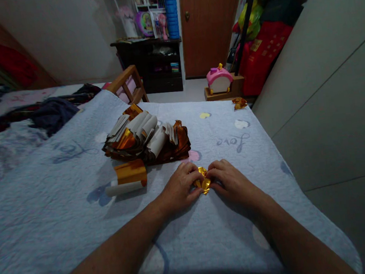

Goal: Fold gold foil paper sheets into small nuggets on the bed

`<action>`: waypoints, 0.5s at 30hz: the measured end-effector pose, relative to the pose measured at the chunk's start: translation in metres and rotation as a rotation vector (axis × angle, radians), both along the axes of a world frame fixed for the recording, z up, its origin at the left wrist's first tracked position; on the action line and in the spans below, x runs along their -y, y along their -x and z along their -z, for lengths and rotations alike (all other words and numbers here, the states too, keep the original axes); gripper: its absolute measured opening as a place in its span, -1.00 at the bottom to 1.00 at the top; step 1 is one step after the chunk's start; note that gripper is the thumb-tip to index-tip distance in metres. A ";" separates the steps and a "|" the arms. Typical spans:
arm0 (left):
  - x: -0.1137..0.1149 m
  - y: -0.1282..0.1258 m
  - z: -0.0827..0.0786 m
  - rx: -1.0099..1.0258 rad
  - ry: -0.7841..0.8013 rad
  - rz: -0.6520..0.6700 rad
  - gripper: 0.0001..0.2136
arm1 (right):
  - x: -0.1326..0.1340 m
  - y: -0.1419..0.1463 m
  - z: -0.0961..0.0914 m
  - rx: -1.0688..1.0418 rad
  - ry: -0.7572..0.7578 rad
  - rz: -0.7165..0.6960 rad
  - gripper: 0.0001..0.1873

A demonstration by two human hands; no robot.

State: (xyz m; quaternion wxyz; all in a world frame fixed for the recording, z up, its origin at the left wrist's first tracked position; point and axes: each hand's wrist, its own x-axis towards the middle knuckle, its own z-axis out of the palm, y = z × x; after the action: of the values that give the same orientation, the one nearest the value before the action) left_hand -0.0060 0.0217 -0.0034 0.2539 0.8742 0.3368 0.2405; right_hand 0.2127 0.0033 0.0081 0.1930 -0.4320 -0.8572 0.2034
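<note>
Between my hands, low over the blue patterned cover [198,239], is a small folded piece of shiny gold paper [205,186]. My left hand [182,186] pinches its left side with thumb and fingers. On the other side my right hand [228,180] grips it too, fingers bent inward. The fingers hide part of the gold paper's shape. Up and left of my left hand lies a thick pile of curled gold-and-white paper sheets [157,139]. One loose curled sheet [130,173] rests in front of that pile, its near edge rolled up.
At the cover's far right corner sits another folded gold piece [239,103]. Dark clothes [54,112] lie at the left. A wooden chair [132,86] stands beyond the far edge, near a dark shelf [150,67]. A pale cabinet [333,96] borders the right side.
</note>
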 end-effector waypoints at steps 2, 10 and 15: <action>0.000 0.000 0.000 -0.004 0.020 0.030 -0.87 | 0.000 0.002 -0.001 -0.020 0.007 -0.031 -0.76; 0.000 0.000 -0.001 -0.012 0.013 0.042 -0.93 | 0.003 0.004 -0.004 -0.063 0.030 -0.064 -0.73; -0.001 0.001 -0.001 0.027 0.015 0.087 -0.78 | 0.004 0.003 -0.005 -0.050 0.003 -0.089 -0.67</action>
State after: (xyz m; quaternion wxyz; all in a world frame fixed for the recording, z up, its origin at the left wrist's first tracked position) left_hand -0.0070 0.0229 -0.0026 0.2751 0.8828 0.2969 0.2384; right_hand 0.2099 -0.0007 0.0134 0.2045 -0.3887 -0.8701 0.2238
